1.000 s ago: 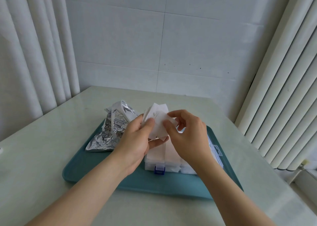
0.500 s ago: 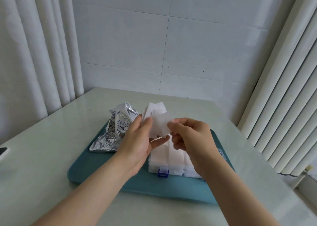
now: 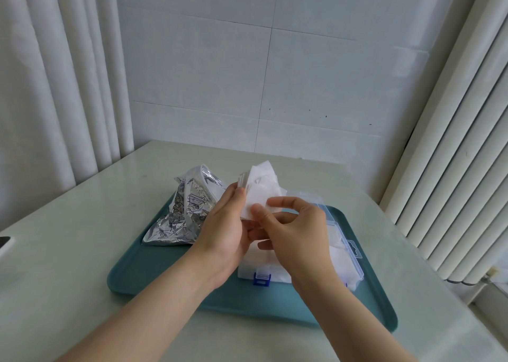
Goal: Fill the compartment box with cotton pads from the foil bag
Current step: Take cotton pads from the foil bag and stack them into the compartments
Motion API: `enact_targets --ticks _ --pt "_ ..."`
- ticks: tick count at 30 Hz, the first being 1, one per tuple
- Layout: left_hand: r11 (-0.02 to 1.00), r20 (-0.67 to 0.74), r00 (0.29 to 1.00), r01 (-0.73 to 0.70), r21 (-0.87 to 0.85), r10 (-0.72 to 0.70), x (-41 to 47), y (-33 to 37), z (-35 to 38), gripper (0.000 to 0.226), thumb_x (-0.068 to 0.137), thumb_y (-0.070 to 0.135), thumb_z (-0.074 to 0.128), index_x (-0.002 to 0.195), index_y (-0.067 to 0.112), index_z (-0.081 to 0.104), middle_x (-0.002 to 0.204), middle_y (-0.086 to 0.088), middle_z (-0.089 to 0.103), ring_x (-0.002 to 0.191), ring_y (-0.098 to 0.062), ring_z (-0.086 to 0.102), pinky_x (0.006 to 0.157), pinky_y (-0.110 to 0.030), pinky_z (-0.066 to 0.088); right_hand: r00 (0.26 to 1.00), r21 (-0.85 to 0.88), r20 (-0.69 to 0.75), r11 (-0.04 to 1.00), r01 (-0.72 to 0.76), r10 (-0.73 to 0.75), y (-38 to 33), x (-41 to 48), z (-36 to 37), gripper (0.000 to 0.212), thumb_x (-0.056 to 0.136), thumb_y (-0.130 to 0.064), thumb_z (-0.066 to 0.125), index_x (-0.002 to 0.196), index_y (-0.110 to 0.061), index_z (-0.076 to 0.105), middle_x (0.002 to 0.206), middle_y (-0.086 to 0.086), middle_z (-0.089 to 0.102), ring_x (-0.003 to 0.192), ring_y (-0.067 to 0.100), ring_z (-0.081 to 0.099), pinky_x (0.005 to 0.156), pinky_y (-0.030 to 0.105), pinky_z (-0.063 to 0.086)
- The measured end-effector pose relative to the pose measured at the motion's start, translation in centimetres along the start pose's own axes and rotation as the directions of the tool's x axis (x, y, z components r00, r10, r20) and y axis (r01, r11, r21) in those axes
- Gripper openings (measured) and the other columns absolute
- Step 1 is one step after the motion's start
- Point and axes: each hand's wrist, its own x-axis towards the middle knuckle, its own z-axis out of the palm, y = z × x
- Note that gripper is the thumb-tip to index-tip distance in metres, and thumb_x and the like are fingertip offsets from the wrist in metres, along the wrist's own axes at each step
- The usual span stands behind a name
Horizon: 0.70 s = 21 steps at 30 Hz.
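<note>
Head view: left hand (image 3: 222, 232) grips a stack of cotton pads (image 3: 261, 188), right hand (image 3: 297, 238) pinches one; box (image 3: 246, 272) below holds pads, foil bag (image 3: 181, 213) left.

Teal tray (image 3: 154, 273) on pale table (image 3: 68, 224); curtains (image 3: 55, 73), tiled wall (image 3: 261, 59) behind.

A: Where's the foil bag (image 3: 181, 218)?
B: On the tray (image 3: 154, 273), left of the compartment box (image 3: 349, 265).
A: The cotton pads (image 3: 261, 185)?
B: Above the box, between the left hand (image 3: 225, 235) and right hand (image 3: 299, 238).
</note>
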Motion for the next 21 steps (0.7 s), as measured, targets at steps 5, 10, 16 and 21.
enact_targets --ticks 5,10,16,21 --pt "0.997 -0.029 0.999 -0.034 0.075 0.036 -0.3 0.1 0.4 0.043 0.117 0.033 0.031 0.135 0.003 0.055 0.113 -0.030 0.071 0.084 -0.033 0.063 0.068 -0.042 0.048 0.999 -0.086 -0.008 0.995 0.049 -0.050 0.4 0.3 -0.1 0.030 0.089 -0.030 0.085 0.110 -0.019 0.066 0.074 -0.001 0.079 0.073 0.017 0.078 0.074 0.045 0.065" --pt "0.997 -0.020 0.999 -0.029 0.078 0.030 -0.6 0.3 0.9 0.039 0.116 0.028 0.033 0.136 0.002 0.056 0.120 -0.029 0.073 0.116 -0.043 0.070 0.106 -0.055 0.050 0.987 -0.162 -0.103 0.982 0.102 -0.119 1.0 0.8 0.0 0.027 0.080 -0.037 0.089 0.097 -0.025 0.071 0.077 -0.012 0.078 0.075 0.006 0.075 0.080 0.042 0.064" --pt "0.999 -0.010 1.000 -0.013 0.044 0.014 -0.5 0.3 0.9 0.043 0.116 0.025 0.033 0.139 -0.004 0.054 0.122 -0.025 0.074 0.114 -0.036 0.074 0.108 -0.049 0.053 0.972 -0.160 -0.137 0.973 0.168 -0.191 1.0 0.9 0.1 0.018 0.079 -0.028 0.089 0.084 -0.024 0.072 0.079 -0.014 0.075 0.074 0.007 0.073 0.073 0.031 0.061" --pt "0.998 -0.017 1.000 -0.009 0.066 0.010 -0.3 0.1 0.7 0.041 0.113 0.030 0.044 0.134 0.002 0.067 0.124 -0.024 0.074 0.122 -0.038 0.070 0.108 -0.049 0.054 0.982 -0.091 -0.076 0.982 0.165 -0.172 0.7 1.0 -0.3 0.024 0.078 -0.017 0.089 0.094 -0.021 0.071 0.080 -0.005 0.077 0.076 0.013 0.076 0.074 0.036 0.063"
